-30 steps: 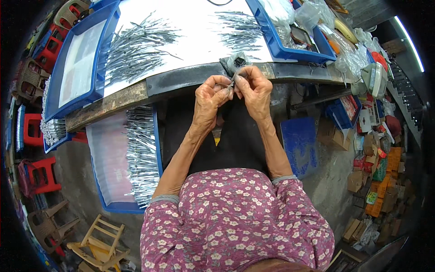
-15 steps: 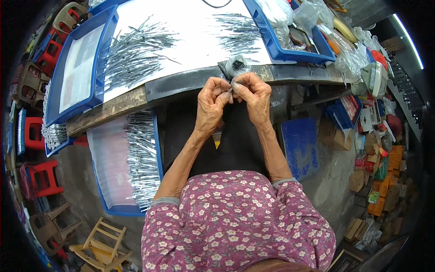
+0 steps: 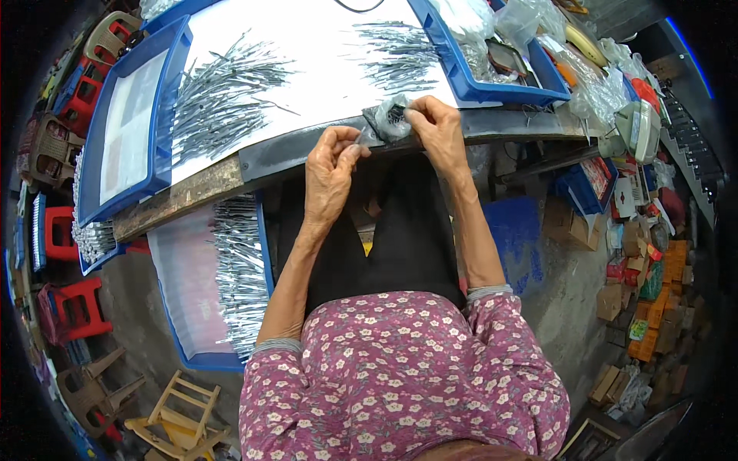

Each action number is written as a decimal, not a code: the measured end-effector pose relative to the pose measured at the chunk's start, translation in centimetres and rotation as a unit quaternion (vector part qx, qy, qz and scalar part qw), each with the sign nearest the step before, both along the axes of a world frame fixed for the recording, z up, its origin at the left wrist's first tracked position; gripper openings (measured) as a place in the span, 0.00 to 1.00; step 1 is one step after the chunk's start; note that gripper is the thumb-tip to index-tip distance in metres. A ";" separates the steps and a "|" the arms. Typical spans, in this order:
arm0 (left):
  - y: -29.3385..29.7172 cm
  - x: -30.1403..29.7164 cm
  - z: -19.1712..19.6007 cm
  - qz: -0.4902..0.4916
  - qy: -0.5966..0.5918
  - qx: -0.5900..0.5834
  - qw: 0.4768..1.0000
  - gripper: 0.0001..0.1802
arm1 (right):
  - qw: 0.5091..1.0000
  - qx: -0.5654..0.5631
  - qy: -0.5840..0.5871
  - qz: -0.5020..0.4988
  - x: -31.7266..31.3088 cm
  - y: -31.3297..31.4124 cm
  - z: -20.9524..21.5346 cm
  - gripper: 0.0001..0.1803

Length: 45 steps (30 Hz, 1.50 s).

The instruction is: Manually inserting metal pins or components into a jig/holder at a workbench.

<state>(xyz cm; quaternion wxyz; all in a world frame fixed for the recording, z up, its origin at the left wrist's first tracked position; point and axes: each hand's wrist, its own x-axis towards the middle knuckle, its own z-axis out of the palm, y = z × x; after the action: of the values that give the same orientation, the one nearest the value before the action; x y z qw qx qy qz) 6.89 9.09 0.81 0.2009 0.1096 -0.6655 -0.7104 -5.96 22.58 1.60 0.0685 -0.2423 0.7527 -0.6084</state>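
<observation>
At the table's front edge lies a small clear plastic bag point(image 3: 382, 127) with dark little pieces inside. My right hand point(image 3: 441, 137) is at the bag's right side, thumb and forefinger pinched together; whatever is between them is too small to make out. To the left of the bag, just off the edge, my left hand point(image 3: 330, 173) is closed in a pinch, with a tiny thin thing at its fingertips that I cannot name. Thin grey strips point(image 3: 223, 96) lie in a loose heap on the white tabletop, and a second heap of strips point(image 3: 400, 54) lies farther right.
A blue tray point(image 3: 165, 115) stands at the left of the table. Another blue tray point(image 3: 507, 96) at the right holds plastic bags and odds and ends. Below the table on the left, a blue-rimmed tray point(image 3: 211, 359) holds many silvery strips. Red stools point(image 3: 81, 307) and a wooden folding chair point(image 3: 181, 411) stand at left.
My hands were together in front of the bag and have parted. The left moved left and slightly down; the right moved up to the bag's right side.
</observation>
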 end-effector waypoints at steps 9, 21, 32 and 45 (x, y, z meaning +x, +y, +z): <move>-1.3 -0.4 0.3 0.027 0.032 -0.036 0.998 0.08 | 0.908 0.237 0.344 -0.025 -1.6 -1.7 -1.6 0.06; -2.1 -9.1 2.9 -0.001 0.029 -0.233 0.972 0.10 | 0.862 0.303 0.406 -0.017 -1.4 -2.1 -1.6 0.06; 0.5 -20.9 -1.7 -0.005 0.013 -0.501 0.866 0.06 | 0.926 0.138 0.348 -0.041 0.0 -1.8 -2.3 0.04; -2.1 -17.4 -0.5 0.014 0.128 -0.463 0.877 0.08 | 0.995 -0.023 0.079 -0.064 -0.2 -0.6 -1.7 0.04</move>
<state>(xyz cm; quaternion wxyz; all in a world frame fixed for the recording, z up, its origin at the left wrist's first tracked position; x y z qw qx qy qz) -10.55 7.01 0.31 0.3220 -0.0793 -0.8854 -0.3257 -6.14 21.97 -0.07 -0.0355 -0.2426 0.7556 -0.6074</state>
